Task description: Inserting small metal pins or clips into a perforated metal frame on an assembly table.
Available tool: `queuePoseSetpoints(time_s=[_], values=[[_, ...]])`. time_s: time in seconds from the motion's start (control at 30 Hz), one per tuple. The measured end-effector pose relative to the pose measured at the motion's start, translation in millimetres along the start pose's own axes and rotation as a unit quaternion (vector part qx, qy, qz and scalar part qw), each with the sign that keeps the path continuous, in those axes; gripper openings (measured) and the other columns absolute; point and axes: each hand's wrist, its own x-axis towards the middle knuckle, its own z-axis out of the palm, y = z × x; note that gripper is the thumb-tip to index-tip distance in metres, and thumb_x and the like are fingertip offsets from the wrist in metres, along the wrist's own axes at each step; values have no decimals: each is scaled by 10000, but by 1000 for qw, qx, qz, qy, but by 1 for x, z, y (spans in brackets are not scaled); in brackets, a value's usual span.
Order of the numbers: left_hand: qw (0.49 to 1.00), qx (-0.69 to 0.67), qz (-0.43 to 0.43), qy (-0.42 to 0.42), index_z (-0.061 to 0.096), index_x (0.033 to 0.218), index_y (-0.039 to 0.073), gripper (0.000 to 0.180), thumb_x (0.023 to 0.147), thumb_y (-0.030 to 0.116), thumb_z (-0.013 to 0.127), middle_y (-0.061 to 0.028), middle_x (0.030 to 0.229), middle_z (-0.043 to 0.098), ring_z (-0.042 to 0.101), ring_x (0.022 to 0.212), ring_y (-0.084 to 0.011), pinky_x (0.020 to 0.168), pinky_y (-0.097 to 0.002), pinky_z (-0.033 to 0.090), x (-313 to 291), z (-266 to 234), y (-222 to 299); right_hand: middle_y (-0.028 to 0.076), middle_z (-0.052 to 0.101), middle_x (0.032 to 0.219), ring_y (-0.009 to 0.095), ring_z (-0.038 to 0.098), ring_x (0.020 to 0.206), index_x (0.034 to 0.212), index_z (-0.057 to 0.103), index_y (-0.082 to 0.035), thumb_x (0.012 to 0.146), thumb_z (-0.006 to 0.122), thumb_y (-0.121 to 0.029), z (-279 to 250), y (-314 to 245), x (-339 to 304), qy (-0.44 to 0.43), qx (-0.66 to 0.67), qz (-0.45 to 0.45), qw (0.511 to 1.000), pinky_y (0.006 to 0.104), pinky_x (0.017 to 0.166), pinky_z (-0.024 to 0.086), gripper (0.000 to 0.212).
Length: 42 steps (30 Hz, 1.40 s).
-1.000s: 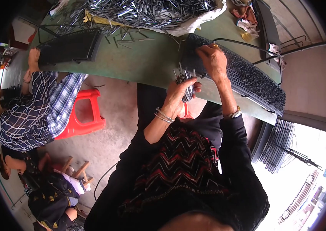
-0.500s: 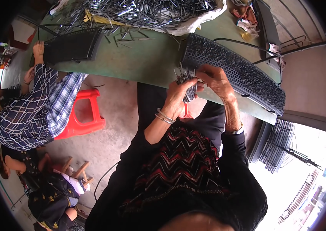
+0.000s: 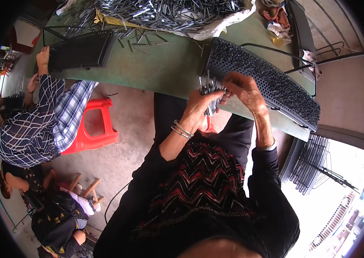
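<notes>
At the table's [image 3: 160, 69] near edge, the left grip [image 3: 201, 101] wraps thin metal strips [image 3: 209, 87] and the right [image 3: 245, 93] pinches beside them, its hold unclear, while the black rack [image 3: 272, 77] appears mostly studded, some near-side holes [image 3: 269, 91] bare.

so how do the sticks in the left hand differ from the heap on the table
The bundle of sticks is gripped in the left hand; the heap of sticks lies loose on the green table. The bundle is a small handful, the heap far larger. The bundle's sticks run roughly side by side, the heap's point every way. Both show thin, greyish sticks.
</notes>
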Motion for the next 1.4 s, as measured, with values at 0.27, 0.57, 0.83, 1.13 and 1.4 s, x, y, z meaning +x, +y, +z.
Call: queuePoseSetpoints(time_s=[0.27,0.57,0.83,1.13,1.4], values=[[991,-120,-48,43,605,994,3,269,815,181,698,-139,818,672,670,700,-212,593,-382,580,-2,8,3,81,669,772,114,636,728,917,578,7,887,545,-48,-3,-5,19,299,-61,-125,944,254,684,498,71],[996,-73,-34,31,623,858,32,193,803,192,716,-66,682,630,605,564,-140,483,-268,494,-6,10,-2,84,665,755,153,675,705,909,575,-23,880,550,-44,-3,13,41,316,-252,-200,893,261,636,499,44],[998,-57,-26,31,621,838,50,190,813,215,711,-51,663,619,570,546,-118,462,-250,444,-9,13,0,87,645,756,173,668,692,896,580,-27,859,572,-23,-5,11,43,282,-228,-180,914,268,620,490,38],[997,-64,-35,28,604,828,48,166,825,185,696,-57,660,615,568,542,-129,463,-247,438,-9,13,-2,93,612,728,176,616,640,920,604,-40,837,602,-46,-6,10,55,235,-312,-251,886,295,597,471,83],[998,-50,-31,-4,596,836,40,156,816,156,698,-67,643,603,557,504,-134,435,-262,435,-10,12,-4,84,603,716,189,605,631,910,630,-59,825,618,-62,-13,9,56,175,-289,-239,910,289,595,470,86]])
